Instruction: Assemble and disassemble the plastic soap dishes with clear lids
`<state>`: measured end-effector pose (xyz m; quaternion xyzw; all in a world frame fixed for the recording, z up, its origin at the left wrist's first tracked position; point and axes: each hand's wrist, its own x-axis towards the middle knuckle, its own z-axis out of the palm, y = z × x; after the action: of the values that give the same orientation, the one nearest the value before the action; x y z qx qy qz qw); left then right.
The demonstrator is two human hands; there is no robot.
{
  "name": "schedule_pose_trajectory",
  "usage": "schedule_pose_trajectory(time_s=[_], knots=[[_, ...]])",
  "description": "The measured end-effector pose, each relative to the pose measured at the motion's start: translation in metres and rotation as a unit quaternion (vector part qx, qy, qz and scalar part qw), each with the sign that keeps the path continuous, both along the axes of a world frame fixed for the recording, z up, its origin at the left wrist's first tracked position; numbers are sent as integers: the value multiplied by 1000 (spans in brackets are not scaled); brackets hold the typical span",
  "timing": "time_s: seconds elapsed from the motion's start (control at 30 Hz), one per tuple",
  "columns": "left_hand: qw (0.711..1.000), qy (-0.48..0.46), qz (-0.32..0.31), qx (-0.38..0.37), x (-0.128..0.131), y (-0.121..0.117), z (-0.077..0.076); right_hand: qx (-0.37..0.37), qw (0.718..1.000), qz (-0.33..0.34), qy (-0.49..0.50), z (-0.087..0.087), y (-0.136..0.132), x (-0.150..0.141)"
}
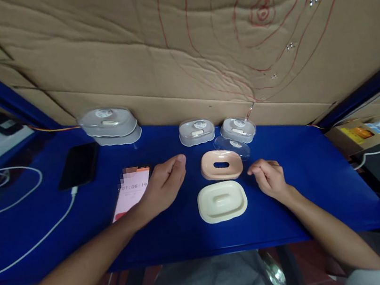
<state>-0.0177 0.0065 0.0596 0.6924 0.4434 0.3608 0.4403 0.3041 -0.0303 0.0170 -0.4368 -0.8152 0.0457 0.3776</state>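
My left hand [169, 181] is curled into a loose fist above the blue table, beside a lit phone [132, 196] showing a timer. To its right sits a peach oval soap dish tray [208, 174] with a slot through its middle. Nearer to me lies a cream oval soap dish base [205, 207] with a raised bar at its centre. My right hand [269, 176], fingers folded in, is just right of the peach tray and apart from it. A clear lid [226, 145] lies behind the tray. Neither hand shows anything held.
Two lidded soap boxes [187, 135] [250, 128] stand at the back, against a cardboard wall [126, 52]. More are stacked [119, 124] at the back left. A dark phone [79, 164] with a white cable [62, 228] lies left. An open carton [357, 141] stands right.
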Motion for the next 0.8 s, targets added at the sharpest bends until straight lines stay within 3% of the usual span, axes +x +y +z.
schedule_pose_trajectory(time_s=[0.1, 0.27, 0.4, 0.47, 0.53, 0.63, 0.7, 0.8], knots=[[999, -32, -4, -33, 1, 3, 2, -4, 993, 92, -73, 8, -6, -16], [999, -20, 16, -25, 6, 11, -3, 18, 946, 213, -242, 4, -28, -57], [999, -5, -12, -37, 8, 16, -14, 66, 937, 247, -240, -4, -37, -65], [992, -41, -61, -99, 8, 14, -17, 94, 947, 231, -203, -3, -37, -63], [960, -112, -149, -210, 9, 9, -16, 111, 964, 183, -157, 1, -34, -59], [878, -207, -250, -351, 12, -3, -11, 93, 981, 121, -116, 4, -27, -52], [862, -249, -218, -384, 15, -8, -8, 87, 983, 125, -102, 4, -22, -48], [872, -318, -76, -364, 14, -2, -6, 88, 987, 113, -68, 0, -14, -42]])
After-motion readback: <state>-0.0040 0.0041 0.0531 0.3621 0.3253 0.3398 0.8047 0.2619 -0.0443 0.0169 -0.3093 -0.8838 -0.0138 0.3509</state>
